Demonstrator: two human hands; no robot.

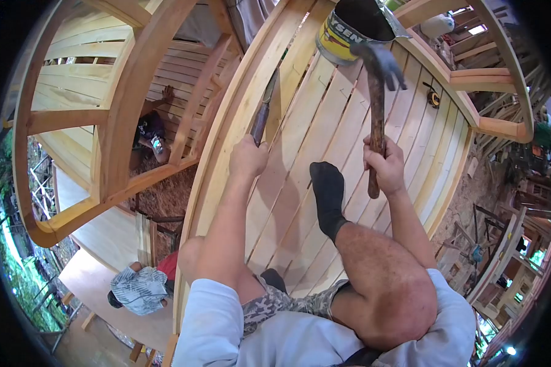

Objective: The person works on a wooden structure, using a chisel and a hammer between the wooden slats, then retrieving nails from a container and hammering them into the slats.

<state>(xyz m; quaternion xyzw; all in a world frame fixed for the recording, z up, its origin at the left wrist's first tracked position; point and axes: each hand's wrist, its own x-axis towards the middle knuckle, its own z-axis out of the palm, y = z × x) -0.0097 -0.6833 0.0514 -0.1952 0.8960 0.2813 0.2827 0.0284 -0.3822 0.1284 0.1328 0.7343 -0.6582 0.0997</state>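
Observation:
My right hand (386, 164) is wrapped round the wooden handle of a claw hammer (377, 101), whose dark metal head is raised above the planks, slightly blurred. My left hand (248, 156) grips the dark handle of a chisel (261, 119). Its narrow metal blade points away from me, with the tip at a seam between the pale planks (306, 134), close to the raised wooden edge on the left. Whether the tip has entered the seam I cannot tell. Hammer head and chisel are apart. My sock-covered foot (328, 192) rests on the planks between my two hands.
A black bucket with a yellow label (338, 38) stands at the far end of the planks. A tape measure (433, 98) lies to the right. Curved wooden frames (119, 104) rise at left. One person (147, 287) is below left, another (150, 131) behind the frame.

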